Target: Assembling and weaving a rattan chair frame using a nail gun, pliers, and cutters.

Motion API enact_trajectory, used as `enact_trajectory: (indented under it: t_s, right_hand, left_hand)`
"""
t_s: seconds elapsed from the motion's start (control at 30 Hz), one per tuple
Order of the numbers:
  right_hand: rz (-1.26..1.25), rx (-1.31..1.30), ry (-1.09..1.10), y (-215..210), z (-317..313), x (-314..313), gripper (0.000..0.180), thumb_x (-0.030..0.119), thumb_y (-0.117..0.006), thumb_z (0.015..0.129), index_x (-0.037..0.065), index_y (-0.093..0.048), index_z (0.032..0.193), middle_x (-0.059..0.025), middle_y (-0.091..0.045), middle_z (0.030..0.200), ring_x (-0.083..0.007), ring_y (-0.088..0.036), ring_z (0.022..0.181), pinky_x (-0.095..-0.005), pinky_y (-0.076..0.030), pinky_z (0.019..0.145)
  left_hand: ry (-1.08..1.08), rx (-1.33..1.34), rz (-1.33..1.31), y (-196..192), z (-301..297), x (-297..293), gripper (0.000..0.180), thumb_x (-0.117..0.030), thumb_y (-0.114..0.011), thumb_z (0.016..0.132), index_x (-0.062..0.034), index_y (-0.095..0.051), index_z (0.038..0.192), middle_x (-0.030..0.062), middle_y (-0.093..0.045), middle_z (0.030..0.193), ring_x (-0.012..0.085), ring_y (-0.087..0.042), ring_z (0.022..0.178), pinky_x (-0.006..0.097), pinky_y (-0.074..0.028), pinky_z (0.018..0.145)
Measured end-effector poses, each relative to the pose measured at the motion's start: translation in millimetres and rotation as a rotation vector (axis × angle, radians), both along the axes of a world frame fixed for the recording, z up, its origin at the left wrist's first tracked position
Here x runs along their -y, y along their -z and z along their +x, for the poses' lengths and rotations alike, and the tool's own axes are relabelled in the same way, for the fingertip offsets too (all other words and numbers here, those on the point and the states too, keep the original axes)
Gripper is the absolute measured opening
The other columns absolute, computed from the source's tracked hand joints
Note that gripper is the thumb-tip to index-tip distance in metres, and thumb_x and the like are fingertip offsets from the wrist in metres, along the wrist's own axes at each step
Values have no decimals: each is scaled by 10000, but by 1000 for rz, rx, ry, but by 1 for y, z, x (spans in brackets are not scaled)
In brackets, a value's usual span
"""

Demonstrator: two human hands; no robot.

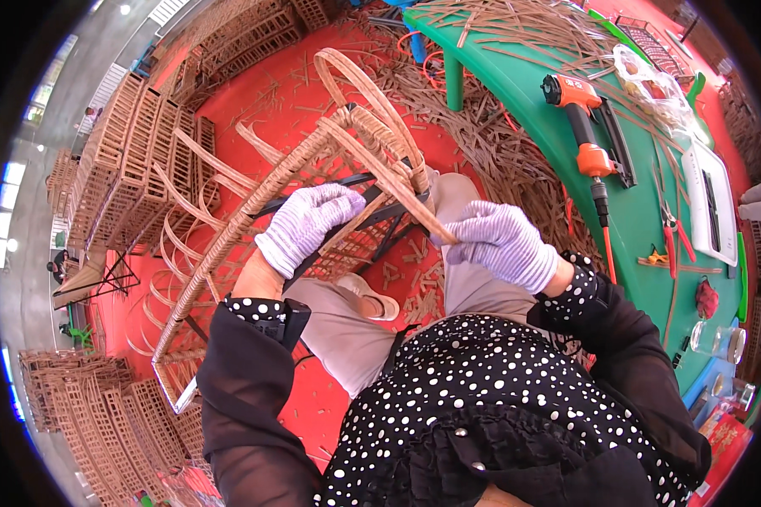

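1. Head view — the left hand (pixel 306 224), in a striped knit glove, is clamped over the woven rail of a rattan chair frame (pixel 254 211), fingers curled shut around it.
2. The right hand (pixel 500 243), gloved alike, pinches the end of a flat rattan strip (pixel 389 177) between pressed-together fingers; the strip runs up and away from them into the frame's looped top.
3. The frame rests across the person's lap, between both sets of fingers.
4. Right of the right fingers — a green table (pixel 516 80) carries an orange nail gun (pixel 585 127) and red-handled pliers (pixel 675 230).
5. Well left of the left fingers, finished rattan crates (pixel 135 156) stand stacked on the red floor (pixel 271 93).
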State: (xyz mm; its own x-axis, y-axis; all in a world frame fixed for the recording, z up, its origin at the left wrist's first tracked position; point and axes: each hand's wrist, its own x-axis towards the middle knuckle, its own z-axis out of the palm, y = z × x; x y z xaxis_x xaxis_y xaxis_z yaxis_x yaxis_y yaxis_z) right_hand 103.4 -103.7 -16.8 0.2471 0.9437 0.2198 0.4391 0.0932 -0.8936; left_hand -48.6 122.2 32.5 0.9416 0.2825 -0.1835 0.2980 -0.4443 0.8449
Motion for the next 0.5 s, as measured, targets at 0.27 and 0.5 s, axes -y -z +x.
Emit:
enact_trajectory:
  t_s: [0.27,0.5]
  right_hand:
    - [247,-8,-151,5,0,-29,119,93,-675,732,17,-634,815,-92,-588,841,-223,-567,792,-307,-458,687]
    - [272,-69,-201,26,0,-49,141,142,-608,812,2,-617,798,-102,-567,893,-227,-541,830,-322,-437,737]
  left_hand:
    - [-249,-174,-494,-1,5,2,385,-349,-507,865,-3,-580,1018,87,-608,855,162,-586,701,290,-504,556]
    - [141,-43,11,40,25,-28,376,-346,-542,850,8,-604,960,90,-619,800,159,-596,693,308,-512,585]
